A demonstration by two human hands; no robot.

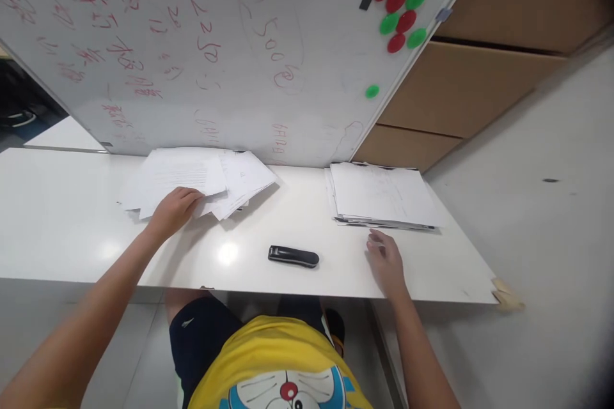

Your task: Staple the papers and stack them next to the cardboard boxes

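My left hand rests on the near edge of a loose, fanned pile of white papers at the back left of the white table; its fingers curl onto the sheets. My right hand lies on the table just in front of a neater stack of papers at the right, fingers loosely bent and holding nothing, a little short of the stack. A black stapler lies flat on the table between my hands, untouched.
A whiteboard with red writing leans behind the table, with red and green magnets at its upper right. Brown cardboard boxes stand at the back right. The table's right corner is chipped.
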